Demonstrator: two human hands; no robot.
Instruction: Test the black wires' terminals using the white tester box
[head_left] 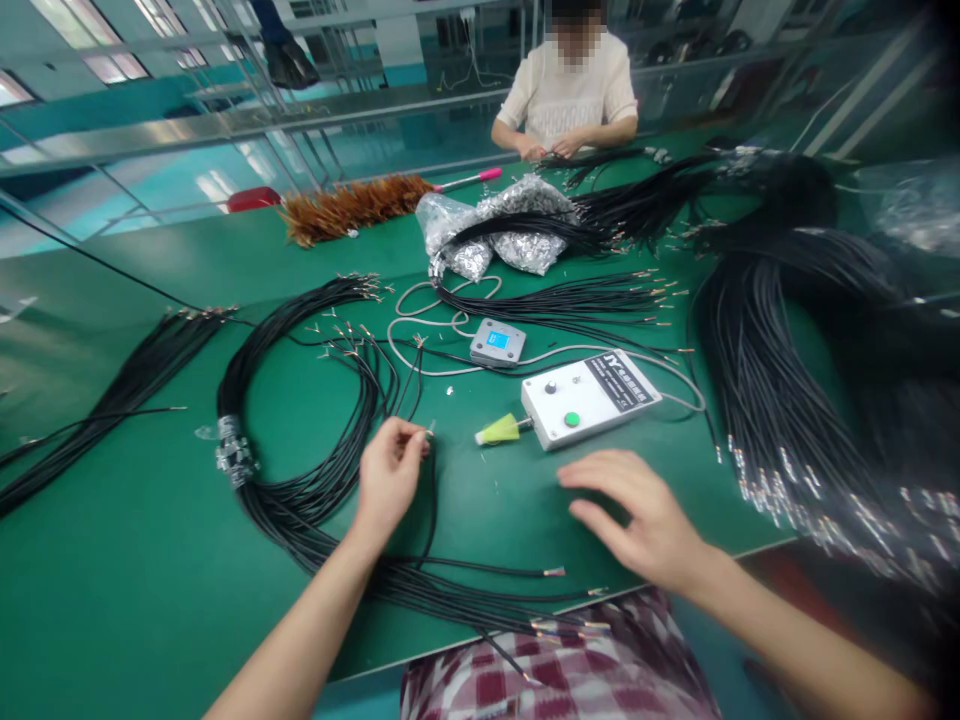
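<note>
My left hand (388, 474) is closed in a pinch on the end of a black wire (431, 500), its metal tip showing by my fingertips. That wire runs down to a looped bundle of black wires (300, 500) on the green table (150, 580). My right hand (637, 515) hovers open, fingers stretched flat, just in front of a white control box (589, 398) with a green button and a knob. A yellow-green cone tip (499, 431) sticks out of the box's left side, toward my left hand.
A small grey device with a blue screen (497, 342) lies behind the box, grey cable around it. A large heap of black wires (795, 400) fills the right. Silver foil bags (495, 225) and a brown brush (349, 208) sit farther back. Another person (570, 95) works opposite.
</note>
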